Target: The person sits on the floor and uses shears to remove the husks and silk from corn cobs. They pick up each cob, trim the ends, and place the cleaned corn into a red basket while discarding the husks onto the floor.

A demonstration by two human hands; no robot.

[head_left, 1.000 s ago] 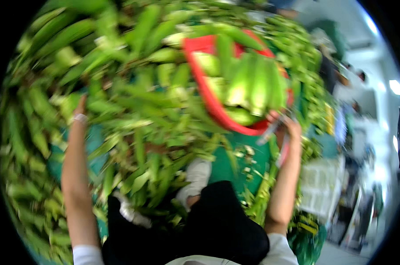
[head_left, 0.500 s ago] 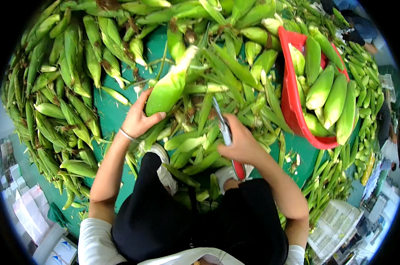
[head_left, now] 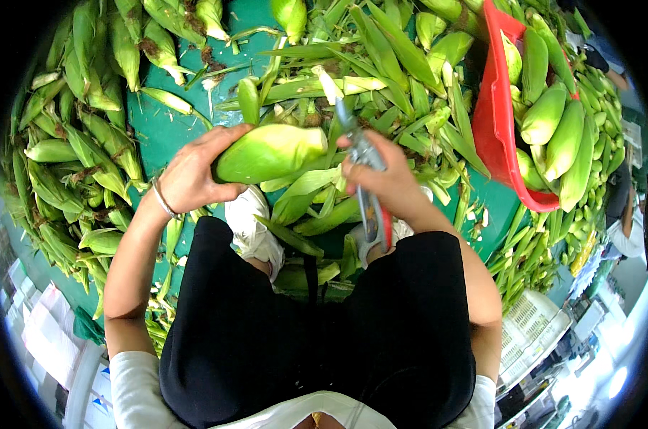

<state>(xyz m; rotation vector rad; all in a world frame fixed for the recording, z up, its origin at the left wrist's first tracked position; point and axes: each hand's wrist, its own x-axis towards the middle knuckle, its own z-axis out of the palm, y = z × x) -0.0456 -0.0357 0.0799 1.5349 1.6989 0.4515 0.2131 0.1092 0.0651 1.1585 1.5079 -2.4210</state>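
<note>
Green corn ear (head_left: 267,154), in husk, just above and left of the centre of the frame. The left hand (head_left: 199,170) is clamped around its broad end; the long axis runs nearly level from that grip, rising slightly toward the right, so that the pale, blunt butt faces the right hand (head_left: 390,174). The right-hand grip is wrapped around pruning shears (head_left: 367,154), which stand steeply across the line of the ear, blades toward the top of the frame. A narrow gap appears to separate butt and tool; whether the blades are apart or together cannot be told. The left hand is the nearer, being in contact with the ear.

Surroundings: loose husks (head_left: 388,53) at upper centre; red basket (head_left: 493,114) holding ears (head_left: 542,114), upper right; heaped corn (head_left: 88,161), left; green floor (head_left: 163,132) between; shoes (head_left: 252,227) below the ear.
</note>
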